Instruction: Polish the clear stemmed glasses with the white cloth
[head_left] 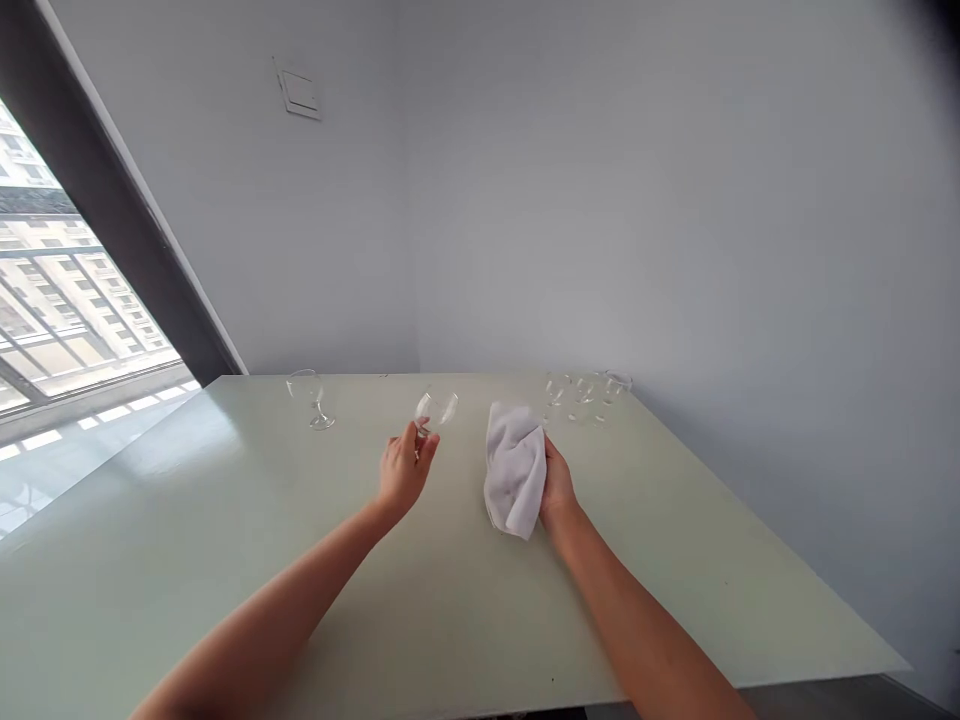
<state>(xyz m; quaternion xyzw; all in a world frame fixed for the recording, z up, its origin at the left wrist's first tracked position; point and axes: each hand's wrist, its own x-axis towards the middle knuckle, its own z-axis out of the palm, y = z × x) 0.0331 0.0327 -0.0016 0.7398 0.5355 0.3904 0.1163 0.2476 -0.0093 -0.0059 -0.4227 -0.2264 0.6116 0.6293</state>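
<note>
My left hand [405, 466] is closed around the lower part of a clear stemmed glass [437, 407], its bowl pointing up and a little to the right. In my right hand [556, 482] is a white cloth [514, 470], bunched and hanging down; the cloth hides some of the fingers. The glass and the cloth are apart, with a short gap between them. Another stemmed glass [308, 396] stands tilted-looking on the table to the left of my left hand. Beyond my right hand several clear glasses [583, 392] stand grouped near the table's far right corner.
The pale, glossy table [420, 610] reaches back to the grey walls [600, 200]. Its right edge runs along the wall. At the left is a window [67, 270] with a dark frame. A switch plate [301, 93] sits on the far wall.
</note>
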